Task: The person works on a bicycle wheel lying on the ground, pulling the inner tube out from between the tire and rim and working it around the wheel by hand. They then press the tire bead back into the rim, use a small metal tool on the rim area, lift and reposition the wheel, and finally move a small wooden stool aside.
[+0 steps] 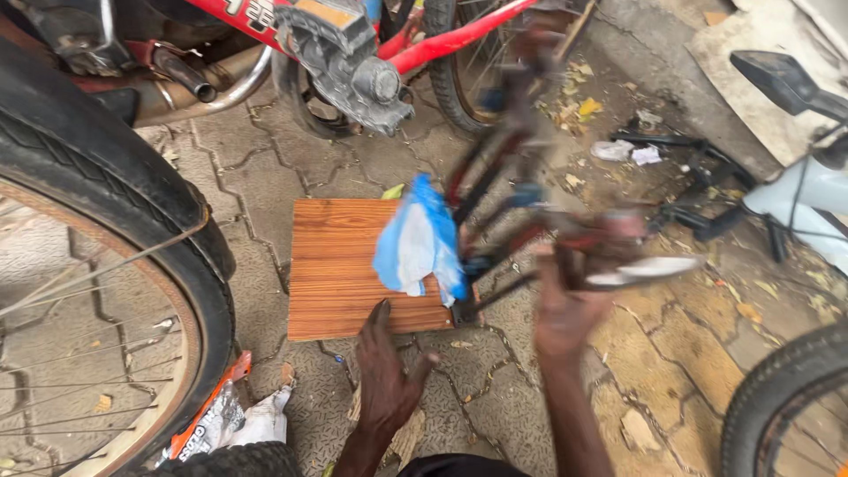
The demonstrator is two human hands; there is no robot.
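My left hand (389,375) rests flat on the paving, its fingertips touching the near edge of a wooden-patterned board (340,274). My right hand (565,305) is raised and grips a blurred, rusty bundle of metal tool handles (512,190) that fans up and to the left. A crumpled blue and white plastic bag (420,243) hangs by the tools, over the board's right side. A flat pale metal piece (649,269) sticks out to the right of my right hand.
A large bicycle wheel (106,256) fills the left. A red bicycle frame with a grey pedal (349,62) crosses the top. Another tyre (782,397) stands at the lower right, a white frame (817,190) at the right. Torn wrappers (225,420) and litter lie on the pavers.
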